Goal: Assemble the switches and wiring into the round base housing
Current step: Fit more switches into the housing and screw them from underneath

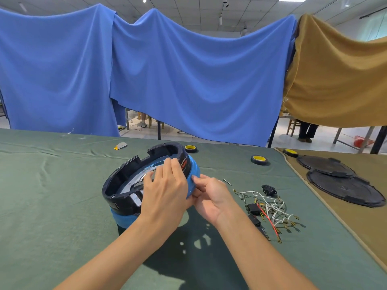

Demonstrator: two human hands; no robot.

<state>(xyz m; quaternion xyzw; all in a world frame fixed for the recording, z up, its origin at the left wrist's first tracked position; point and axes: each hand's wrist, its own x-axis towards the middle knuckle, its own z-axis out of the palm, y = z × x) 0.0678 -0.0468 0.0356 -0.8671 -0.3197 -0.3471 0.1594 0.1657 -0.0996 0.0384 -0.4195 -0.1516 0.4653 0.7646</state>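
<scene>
The round base housing, black with a blue lower band, stands tilted on the green cloth at the centre. My left hand lies over its near right rim, fingers reaching inside toward the metal plate. My right hand pinches the blue band at the housing's right side. To the right lies a bundle of white and red wires with brass terminals. A black power socket and two black switches lie beside the wires. Whatever my fingertips touch inside the housing is hidden.
Two yellow-cored black tape rolls sit behind the housing, a third on the brown cloth. Two black round covers lie at the right. A small screw lies near my right hand. Blue and brown curtains hang behind the table.
</scene>
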